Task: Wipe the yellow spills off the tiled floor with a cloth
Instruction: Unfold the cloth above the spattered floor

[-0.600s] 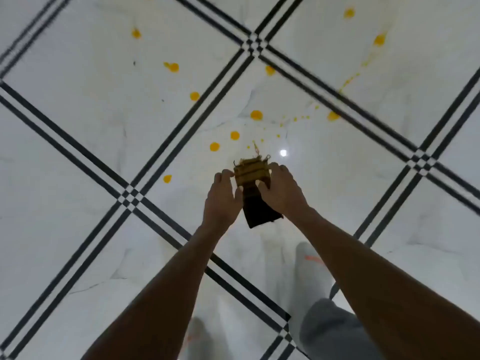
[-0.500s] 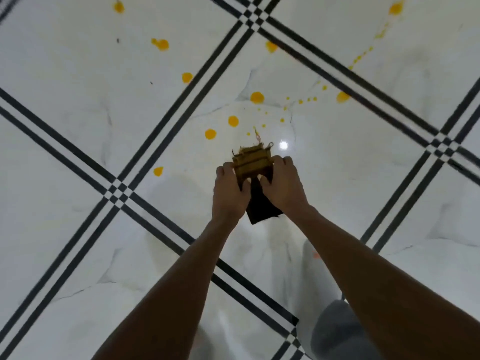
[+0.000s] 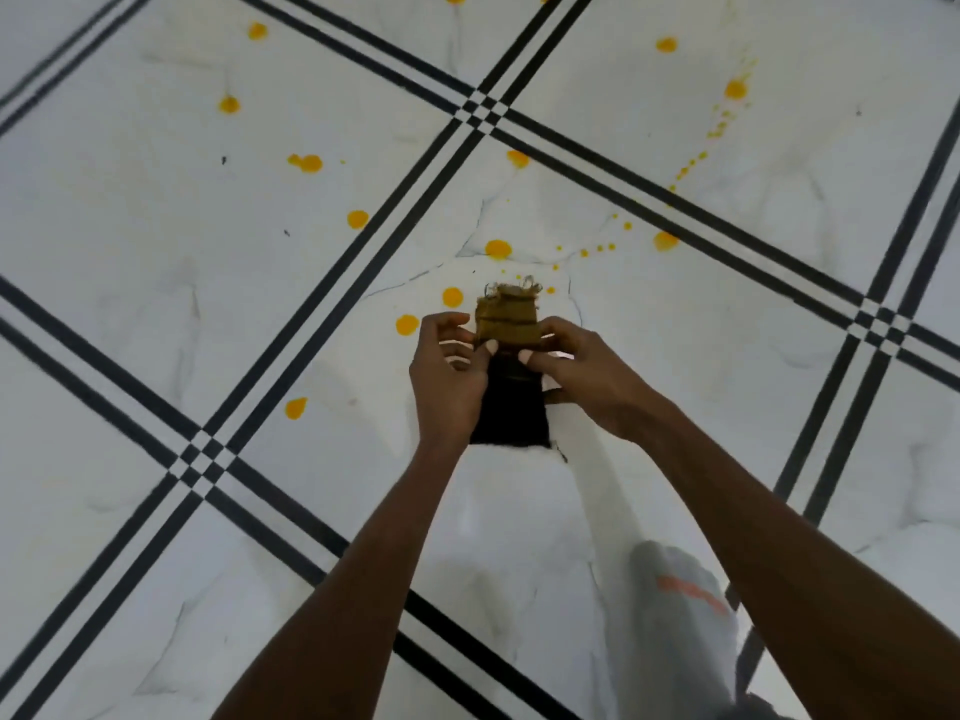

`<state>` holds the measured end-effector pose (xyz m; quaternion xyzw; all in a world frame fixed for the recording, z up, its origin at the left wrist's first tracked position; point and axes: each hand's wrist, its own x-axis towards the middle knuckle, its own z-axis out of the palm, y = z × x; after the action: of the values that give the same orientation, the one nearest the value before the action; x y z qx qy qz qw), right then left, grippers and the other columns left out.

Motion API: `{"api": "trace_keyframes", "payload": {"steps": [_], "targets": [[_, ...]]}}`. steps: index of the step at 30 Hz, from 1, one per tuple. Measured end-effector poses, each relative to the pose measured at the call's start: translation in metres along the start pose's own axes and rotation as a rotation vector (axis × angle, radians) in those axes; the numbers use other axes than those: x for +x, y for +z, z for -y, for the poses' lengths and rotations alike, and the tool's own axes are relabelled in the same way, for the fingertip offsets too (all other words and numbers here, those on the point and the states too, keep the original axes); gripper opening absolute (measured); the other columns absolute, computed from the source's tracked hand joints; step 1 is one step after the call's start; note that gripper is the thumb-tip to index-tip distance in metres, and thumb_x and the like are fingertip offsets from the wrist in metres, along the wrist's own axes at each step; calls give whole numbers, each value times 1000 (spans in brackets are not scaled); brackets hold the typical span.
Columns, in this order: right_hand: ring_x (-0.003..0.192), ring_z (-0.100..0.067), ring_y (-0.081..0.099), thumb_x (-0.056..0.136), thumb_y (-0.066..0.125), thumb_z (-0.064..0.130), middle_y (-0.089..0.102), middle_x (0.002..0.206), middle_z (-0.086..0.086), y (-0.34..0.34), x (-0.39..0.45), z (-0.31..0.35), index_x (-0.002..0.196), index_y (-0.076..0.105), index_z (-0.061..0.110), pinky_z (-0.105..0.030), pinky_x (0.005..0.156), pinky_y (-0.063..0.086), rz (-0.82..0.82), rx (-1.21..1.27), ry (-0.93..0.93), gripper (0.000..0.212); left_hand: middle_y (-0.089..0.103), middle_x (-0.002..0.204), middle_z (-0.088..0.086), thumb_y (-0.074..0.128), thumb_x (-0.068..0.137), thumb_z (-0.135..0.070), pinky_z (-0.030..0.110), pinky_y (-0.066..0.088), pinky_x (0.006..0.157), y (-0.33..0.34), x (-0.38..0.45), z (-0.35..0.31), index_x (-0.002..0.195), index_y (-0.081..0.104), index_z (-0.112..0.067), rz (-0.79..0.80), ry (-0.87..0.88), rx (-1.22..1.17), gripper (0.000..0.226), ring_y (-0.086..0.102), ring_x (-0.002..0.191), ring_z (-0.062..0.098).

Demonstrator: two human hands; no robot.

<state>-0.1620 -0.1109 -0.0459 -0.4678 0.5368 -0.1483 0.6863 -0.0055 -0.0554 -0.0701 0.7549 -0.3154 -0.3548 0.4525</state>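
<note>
The head camera looks steeply down from standing height at the tiled floor (image 3: 156,252).

Two hands (image 3: 449,379), one cloth (image 3: 511,402), eleven-odd large spills (image 3: 497,248) (smaller droplets uncounted).

Left hand (image 3: 449,379) and right hand (image 3: 587,376) pinch a folded cloth (image 3: 511,366) between them, its far end stained yellow. Spills (image 3: 497,248) dot the floor (image 3: 156,226) beyond and left of the hands. A grey trouser leg (image 3: 680,626) shows below the right forearm.
</note>
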Motion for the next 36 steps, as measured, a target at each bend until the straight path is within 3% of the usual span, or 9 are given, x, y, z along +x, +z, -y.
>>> {"api": "trace_keyframes", "payload": {"steps": [5,10,12,16,20,24,28,32,36], "targets": [[109,-17,74,102,66,23,76,119,-1,8,-1,31,122,71,21,-39,93,61,-197,-137,-211,21,74,106,-7,67,99,-37,29,60,90,1,5,-27,111,68,-17,92,-40,-83,23,71,98,5],[118,-14,58,102,60,28,61,131,-4,42,2,53,126,72,24,-21,93,46,-6,-630,-423,27,79,118,6,42,106,-57,30,62,81,-8,-1,-56,122,73,-17,255,-446,-770,53,75,111,18],[116,-13,56,103,60,21,58,131,-4,42,1,52,126,75,19,-12,88,39,-100,-660,-463,27,76,126,11,46,105,-57,35,63,86,-13,2,-59,129,70,-13,285,-502,-884,55,74,114,23],[116,-16,59,97,70,18,60,125,-6,25,1,39,123,76,19,-15,97,45,-280,-663,-536,28,77,110,13,48,109,-30,38,62,94,-19,-2,-55,118,70,-6,336,-506,-882,34,77,100,23],[126,-19,56,87,82,38,57,133,-3,29,-2,26,129,72,23,-36,101,54,-249,-616,-465,46,80,103,9,44,111,-25,29,65,71,-22,-6,-49,115,70,-7,314,-542,-912,32,79,90,18],[121,-10,62,86,84,32,66,128,2,41,1,17,124,74,20,-32,91,62,-331,-460,-549,41,76,113,11,42,112,-26,31,65,69,-26,-6,-50,129,65,-6,291,-549,-917,35,73,104,22],[121,-1,59,89,82,24,70,132,0,50,2,13,117,77,14,-9,80,58,-343,-371,-561,30,69,137,12,40,112,-32,41,58,103,-30,-3,-49,138,61,-10,320,-518,-915,41,67,125,25],[119,6,57,93,76,14,72,132,-4,53,-1,15,111,80,9,-4,87,52,-318,-411,-630,19,78,113,4,38,112,-32,29,65,76,-32,-4,-52,121,68,-14,343,-499,-892,36,75,102,16],[124,3,61,99,70,14,74,131,-5,55,0,21,115,81,10,-5,99,47,-324,-353,-621,20,74,123,5,41,112,-32,33,57,100,-36,-2,-49,129,66,-14,314,-421,-756,35,68,120,21]]}}
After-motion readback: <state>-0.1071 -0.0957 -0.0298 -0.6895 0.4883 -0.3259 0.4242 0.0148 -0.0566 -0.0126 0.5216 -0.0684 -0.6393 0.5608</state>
